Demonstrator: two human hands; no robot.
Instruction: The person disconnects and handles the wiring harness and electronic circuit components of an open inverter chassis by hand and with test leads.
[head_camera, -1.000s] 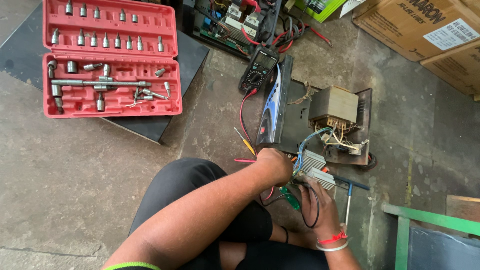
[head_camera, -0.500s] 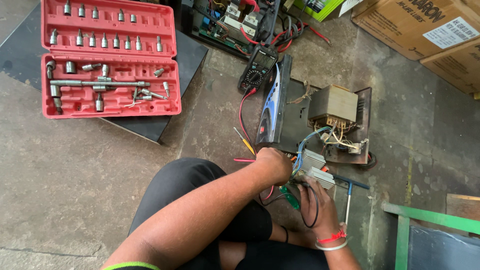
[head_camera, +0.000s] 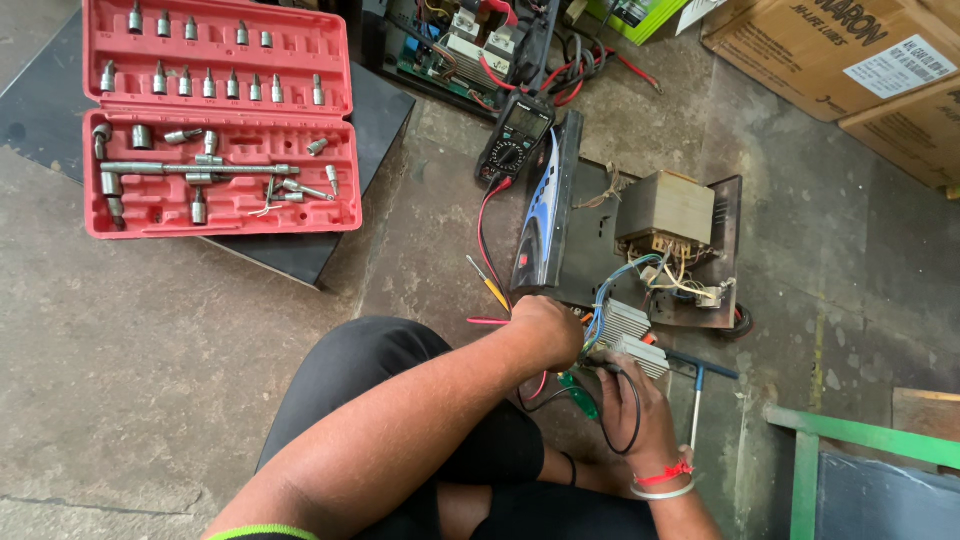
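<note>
Finned grey metal circuit module (head_camera: 632, 338) sitting on the concrete floor (head_camera: 150, 380), just beside the opened black chassis with its tan transformer (head_camera: 668, 208). Left hand (head_camera: 548, 330) curling closed over the module's near edge; right hand (head_camera: 632, 400) gripping a black probe lead (head_camera: 634, 405) and green-handled tool (head_camera: 580, 392). Red socket set case (head_camera: 215, 115) lying open well apart.

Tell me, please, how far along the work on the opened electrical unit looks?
Done: the unit lies open, its transformer bare; the multimeter is out and the red socket set is open. In hand: left hand and right hand work at the finned board, the right touching black leads. Left: wiring loose, unit not closed.
</note>
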